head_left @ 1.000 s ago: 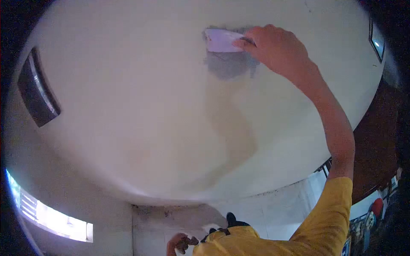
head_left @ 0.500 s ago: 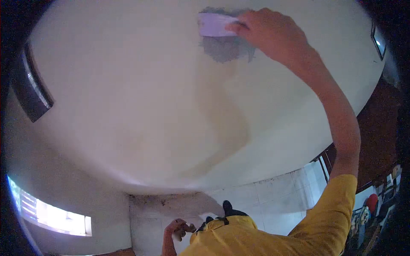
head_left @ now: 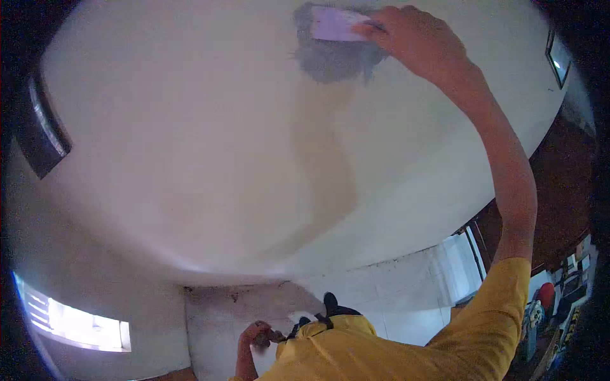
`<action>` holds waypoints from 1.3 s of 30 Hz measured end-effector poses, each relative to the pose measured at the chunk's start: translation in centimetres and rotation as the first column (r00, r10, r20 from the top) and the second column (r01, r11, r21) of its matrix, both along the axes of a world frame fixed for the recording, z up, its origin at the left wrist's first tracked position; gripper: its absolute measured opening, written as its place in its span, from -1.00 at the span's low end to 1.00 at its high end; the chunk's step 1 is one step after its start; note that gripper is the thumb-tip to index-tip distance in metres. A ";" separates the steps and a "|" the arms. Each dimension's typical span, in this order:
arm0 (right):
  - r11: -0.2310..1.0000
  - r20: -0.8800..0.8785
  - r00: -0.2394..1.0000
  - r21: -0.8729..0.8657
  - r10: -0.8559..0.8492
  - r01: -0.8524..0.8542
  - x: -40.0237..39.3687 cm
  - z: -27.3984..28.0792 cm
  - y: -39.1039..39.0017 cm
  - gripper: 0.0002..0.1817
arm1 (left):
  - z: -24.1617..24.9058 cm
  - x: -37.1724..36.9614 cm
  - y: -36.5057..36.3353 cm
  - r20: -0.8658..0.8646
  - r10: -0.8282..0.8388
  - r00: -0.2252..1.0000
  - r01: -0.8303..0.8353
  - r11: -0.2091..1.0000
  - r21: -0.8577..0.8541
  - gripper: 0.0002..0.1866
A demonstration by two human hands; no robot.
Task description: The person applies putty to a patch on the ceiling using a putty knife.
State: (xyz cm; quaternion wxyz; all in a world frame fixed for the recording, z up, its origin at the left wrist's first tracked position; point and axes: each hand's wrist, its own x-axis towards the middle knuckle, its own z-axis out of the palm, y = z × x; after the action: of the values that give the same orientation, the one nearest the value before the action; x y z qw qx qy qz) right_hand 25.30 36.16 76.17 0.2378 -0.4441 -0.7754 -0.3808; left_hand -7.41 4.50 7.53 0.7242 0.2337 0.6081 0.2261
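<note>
High on the wall, my right hand (head_left: 419,41) grips a flat, pale purple putty scraper (head_left: 333,24) by its right end. The scraper's face lies against a patch of wet grey filler (head_left: 337,63) with ragged edges. Grey shows on the left of the scraper and below it. Low down by my waist, my left hand (head_left: 259,331) has curled fingers around a small greyish lump or tool that is too blurred to name.
The pale wall (head_left: 210,140) fills most of the view. A dark-framed object (head_left: 47,130) hangs at left, and a framed panel (head_left: 559,60) at right. A bright window (head_left: 79,324) is lower left. Assorted items, one red (head_left: 545,295), crowd the lower right.
The scraper and my right hand have shifted right across the grey patch, baring more grey at its upper left. The view has tilted slightly, and my left hand appears a little further left.
</note>
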 end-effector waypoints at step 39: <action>0.992 -0.099 0.995 -0.115 0.034 -0.045 -2.9 1.0 -2.1 -0.53 | 1.6 1.0 0.9 0.114 0.017 0.993 -0.015 1.000 -0.021 -0.75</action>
State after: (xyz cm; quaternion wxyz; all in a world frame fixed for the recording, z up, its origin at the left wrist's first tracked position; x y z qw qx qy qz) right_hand 22.41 34.02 77.12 0.2562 -0.4599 -0.7925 -0.3080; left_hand -6.45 5.43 9.17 0.7584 0.2080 0.5696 0.2388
